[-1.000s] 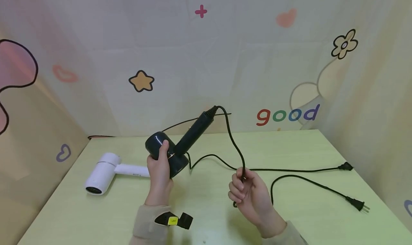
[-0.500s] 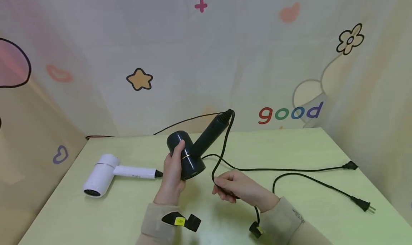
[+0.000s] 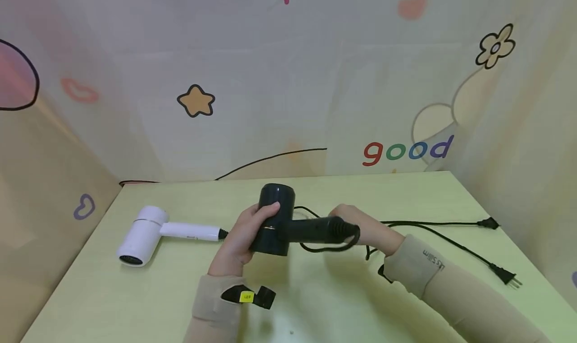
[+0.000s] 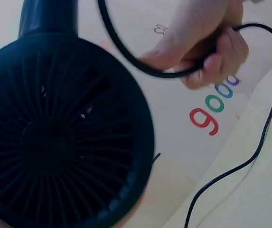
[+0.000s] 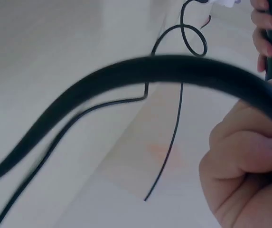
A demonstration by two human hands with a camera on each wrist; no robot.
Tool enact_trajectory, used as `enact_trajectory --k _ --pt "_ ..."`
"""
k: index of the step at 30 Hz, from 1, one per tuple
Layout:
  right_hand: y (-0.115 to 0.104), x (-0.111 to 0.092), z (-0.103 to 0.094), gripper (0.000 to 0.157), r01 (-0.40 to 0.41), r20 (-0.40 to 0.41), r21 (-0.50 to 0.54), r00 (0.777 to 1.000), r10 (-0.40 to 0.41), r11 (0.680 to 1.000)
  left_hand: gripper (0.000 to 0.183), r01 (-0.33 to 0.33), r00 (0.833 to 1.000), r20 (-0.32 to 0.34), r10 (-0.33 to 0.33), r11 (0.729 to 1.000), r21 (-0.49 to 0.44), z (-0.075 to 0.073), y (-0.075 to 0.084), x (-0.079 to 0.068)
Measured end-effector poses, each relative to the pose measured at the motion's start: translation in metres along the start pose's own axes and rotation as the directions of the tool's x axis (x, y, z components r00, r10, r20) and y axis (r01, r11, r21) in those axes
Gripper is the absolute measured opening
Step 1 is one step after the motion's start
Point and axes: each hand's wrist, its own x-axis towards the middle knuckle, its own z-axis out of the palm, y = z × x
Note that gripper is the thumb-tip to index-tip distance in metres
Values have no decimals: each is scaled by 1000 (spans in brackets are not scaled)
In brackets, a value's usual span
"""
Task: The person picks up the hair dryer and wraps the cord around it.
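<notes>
Holds the black dryer (image 3: 293,229) aloft over the table (image 3: 112,303) in the left hand (image 3: 243,235), with thumb and bent fingers wrapped on the barrel (image 3: 281,195). Pinches the cord (image 4: 166,74) between thumb and curled fingers of the right hand (image 4: 204,35), near the handle (image 3: 311,230). Could well lose that barrel: looks smooth, hangs from one hand. Could strain the cord by bending it tight at the handle, or tangle the leads (image 3: 451,224) by tugging. Might bump the white dryer (image 3: 144,238) by swinging left. On to writing: reads "good" (image 3: 407,150) in colour across the curtain (image 3: 270,82). Can't make out the yellow tag (image 3: 246,296), the sleeve print (image 3: 433,259) or the white dryer's mark.
</notes>
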Motion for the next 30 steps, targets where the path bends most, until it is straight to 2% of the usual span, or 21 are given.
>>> enact_trajectory --k 2,5,9,12,17,25,30 --pt "-2 -2 -9 43 -52 -17 -73 999 51 996 49 -2 1000 11 1 998 69 -2 2 -1" --pt "-10 -4 -20 54 -119 -39 -62 992 117 991 49 -7 1000 -21 11 984 179 -6 3 0" --pt "-19 -9 -34 46 -67 -69 -44 996 64 997 55 -6 993 -112 42 952 304 -9 3 1" --pt "-23 -12 -42 40 -44 -72 -24 996 42 999 63 0 984 -166 63 934 357 -11 1 2" --pt "-31 -17 -49 34 -39 -81 9 996 40 999 70 3 968 -231 96 920 392 -12 -1 2" --pt "-40 -30 -48 26 -41 -97 77 994 49 996 81 39 930 -339 146 875 483 -13 -2 0" --pt "-43 -42 -44 20 -20 -106 122 994 33 992 85 53 907 -389 163 871 488 -14 -2 0"
